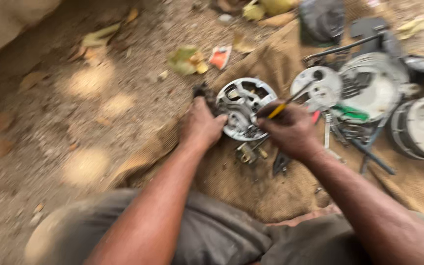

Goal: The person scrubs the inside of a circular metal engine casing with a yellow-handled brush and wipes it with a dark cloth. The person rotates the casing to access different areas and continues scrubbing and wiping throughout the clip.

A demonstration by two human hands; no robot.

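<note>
Round metal plate [244, 108] with cut-outs lies on the burlap sack [251, 191], near its left edge. The left hand [201, 125] grips the plate's left rim, fingers curled around it. The right hand [290, 130] is closed on a yellow-handled tool [284, 104], its tip over the plate. More round covers [369, 83] and tools [369, 152] lie toward the sack's right edge.

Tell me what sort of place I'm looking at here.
Probably an outdoor, ground-level repair spot. The left hand steadies a round metal motor part on burlap sacking over bare dirt with fallen leaves; the right hand holds a yellow-handled tool.
</note>
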